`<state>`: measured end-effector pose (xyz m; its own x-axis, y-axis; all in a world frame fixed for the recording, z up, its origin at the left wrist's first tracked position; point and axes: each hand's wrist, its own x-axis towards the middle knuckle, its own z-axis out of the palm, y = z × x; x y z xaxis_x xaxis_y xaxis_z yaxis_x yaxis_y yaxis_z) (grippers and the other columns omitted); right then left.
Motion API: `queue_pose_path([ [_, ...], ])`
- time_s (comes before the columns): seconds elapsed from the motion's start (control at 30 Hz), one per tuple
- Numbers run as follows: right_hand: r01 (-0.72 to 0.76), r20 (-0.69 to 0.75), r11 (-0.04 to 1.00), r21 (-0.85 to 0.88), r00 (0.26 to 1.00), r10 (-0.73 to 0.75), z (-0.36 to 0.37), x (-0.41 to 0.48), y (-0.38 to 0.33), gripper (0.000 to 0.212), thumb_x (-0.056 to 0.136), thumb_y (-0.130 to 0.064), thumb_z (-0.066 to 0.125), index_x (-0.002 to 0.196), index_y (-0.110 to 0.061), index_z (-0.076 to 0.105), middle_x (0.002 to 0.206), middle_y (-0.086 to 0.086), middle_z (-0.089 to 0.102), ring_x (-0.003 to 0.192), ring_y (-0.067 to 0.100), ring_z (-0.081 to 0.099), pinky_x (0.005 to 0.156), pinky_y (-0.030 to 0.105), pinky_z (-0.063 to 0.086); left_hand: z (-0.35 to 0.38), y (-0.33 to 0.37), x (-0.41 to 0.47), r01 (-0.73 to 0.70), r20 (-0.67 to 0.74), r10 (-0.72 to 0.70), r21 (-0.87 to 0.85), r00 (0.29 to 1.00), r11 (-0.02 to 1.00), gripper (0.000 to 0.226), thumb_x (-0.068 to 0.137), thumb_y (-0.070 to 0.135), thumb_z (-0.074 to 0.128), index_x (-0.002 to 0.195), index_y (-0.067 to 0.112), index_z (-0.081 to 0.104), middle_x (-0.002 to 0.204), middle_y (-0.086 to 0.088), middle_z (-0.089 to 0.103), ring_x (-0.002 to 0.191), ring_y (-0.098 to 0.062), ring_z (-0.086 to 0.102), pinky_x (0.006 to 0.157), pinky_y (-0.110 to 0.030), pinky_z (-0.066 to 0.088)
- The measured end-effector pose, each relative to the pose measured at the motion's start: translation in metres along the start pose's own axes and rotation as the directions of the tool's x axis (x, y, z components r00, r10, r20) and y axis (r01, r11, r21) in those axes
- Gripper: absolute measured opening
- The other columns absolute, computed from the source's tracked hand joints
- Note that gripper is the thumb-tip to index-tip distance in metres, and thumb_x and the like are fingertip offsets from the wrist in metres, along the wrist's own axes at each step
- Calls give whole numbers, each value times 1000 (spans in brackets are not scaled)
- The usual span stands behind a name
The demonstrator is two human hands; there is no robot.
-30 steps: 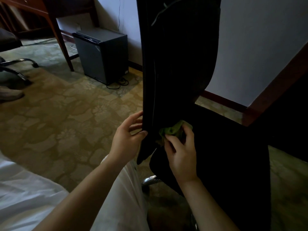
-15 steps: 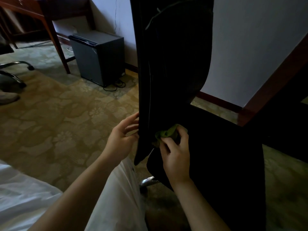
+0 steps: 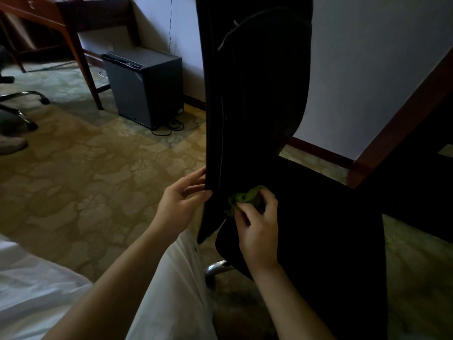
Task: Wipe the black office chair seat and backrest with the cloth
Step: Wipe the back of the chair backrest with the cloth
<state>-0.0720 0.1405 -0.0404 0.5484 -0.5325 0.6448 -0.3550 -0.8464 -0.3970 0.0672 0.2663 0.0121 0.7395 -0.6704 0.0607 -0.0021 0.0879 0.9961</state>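
Currently down in the crease of the black office chair point(image 3: 306, 192), between its tall black padded backrest point(image 3: 255, 94) and its broad black seat point(image 3: 323, 229). Gripping a small crumpled green cloth point(image 3: 245, 196) in the right hand point(image 3: 257, 231), thumb and curled fingers bunched round it, pressing it against the lower front of the backrest just above the seat. Steadying with the left hand point(image 3: 180, 204): thumb on the front face, fingers reaching behind, pinching the near side edge of the backrest just beside the cloth. Seemingly mid-task, judging by position alone; impossible to tell how much of either surface already wiped.

Handling, as a judgement: soft, light, limp cloth, easy to wad and likely to slip from a loose pinch, so best kept balled in the palm with a flat patch facing the upholstery. Backrest probably firm under thin padding yet free to swivel on the chrome base point(image 3: 217, 267), hence worth bracing at the edge before pushing. Smooth dark covering, too dim to name the material. Seat wide and flat, suited to long strokes.

Around: patterned beige carpet point(image 3: 85, 180), small grey mini fridge point(image 3: 144, 87) against the pale wall point(image 3: 367, 69), reddish wooden desk point(image 3: 49, 18) at top left.
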Motion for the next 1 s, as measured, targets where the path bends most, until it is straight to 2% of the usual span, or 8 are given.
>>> queue_pose_path([
  [0.13, 16, 60, 998, -66, 998, -12, 9, -7, 6, 5, 90, -20, 76, 93, -17, 76, 131, 14, 55, 119, 27, 57, 98, 35, 52, -2, 7, 3, 11, 1, -11, -3, 1000, 1000, 48, 90, -6, 66, 128, 23, 66, 113, -1, 75, 111, -17, 69, 91, -26, 56],
  [0.27, -150, 279, 980, -127, 943, 181, 31, -43, 16, 12, 80, -27, 84, 89, -25, 77, 125, 4, 60, 110, 24, 64, 92, 33, 54, -2, 9, 1, 23, 5, -23, 8, 1000, 1000, 48, 90, -6, 65, 128, 23, 65, 111, 1, 75, 109, -16, 70, 94, -28, 56],
  [0.4, -189, 262, 981, -44, 945, 194, 26, -66, 32, 26, 67, -17, 93, 85, -24, 76, 117, 3, 65, 109, 10, 54, 106, 8, 30, -2, 12, -1, 8, 1, -8, 2, 1000, 1000, 47, 91, -2, 66, 129, 26, 65, 113, -2, 75, 110, -19, 70, 97, -35, 55],
  [0.47, -226, 209, 974, 23, 954, 216, 8, -57, 29, 22, 75, -17, 89, 93, -22, 77, 123, 0, 61, 114, 13, 56, 108, 19, 39, 0, 18, -1, -18, -25, 19, 12, 1000, 1000, 47, 90, -1, 67, 125, 31, 65, 113, -1, 75, 110, -19, 70, 97, -39, 55],
  [0.57, -281, 106, 934, 219, 959, 264, -22, -22, 18, 17, 85, -16, 80, 101, -18, 77, 128, -1, 55, 117, 20, 60, 97, 40, 56, 3, 34, 2, -90, -48, 90, 13, 995, 996, 50, 90, -3, 67, 130, 26, 62, 115, -5, 74, 110, -22, 70, 97, -40, 56],
  [0.73, -96, -88, 877, 470, 984, 155, -80, 63, -19, 18, 87, -24, 71, 104, -17, 75, 128, -1, 54, 119, -8, 51, 97, 7, 42, 5, 84, 13, -235, -47, 235, 19, 971, 972, 51, 91, -3, 64, 134, 25, 60, 116, -3, 73, 110, -23, 70, 95, -40, 57],
  [0.9, 168, -235, 866, 471, 970, -60, -104, 140, -57, 18, 90, -18, 74, 107, -13, 75, 130, 2, 51, 121, 3, 51, 102, 12, 41, 10, 134, 22, -342, -51, 343, 24, 938, 939, 48, 96, 0, 59, 136, 27, 58, 116, -2, 73, 108, -21, 71, 91, -37, 59],
  [1.0, 209, -219, 856, 473, 969, -116, -95, 168, -74, 20, 93, -23, 72, 112, -15, 74, 136, 4, 49, 126, 10, 49, 107, 17, 41, 12, 153, 24, -343, -50, 342, -16, 938, 939, 44, 100, 0, 53, 139, 21, 57, 115, -4, 74, 106, -18, 72, 84, -30, 60],
])
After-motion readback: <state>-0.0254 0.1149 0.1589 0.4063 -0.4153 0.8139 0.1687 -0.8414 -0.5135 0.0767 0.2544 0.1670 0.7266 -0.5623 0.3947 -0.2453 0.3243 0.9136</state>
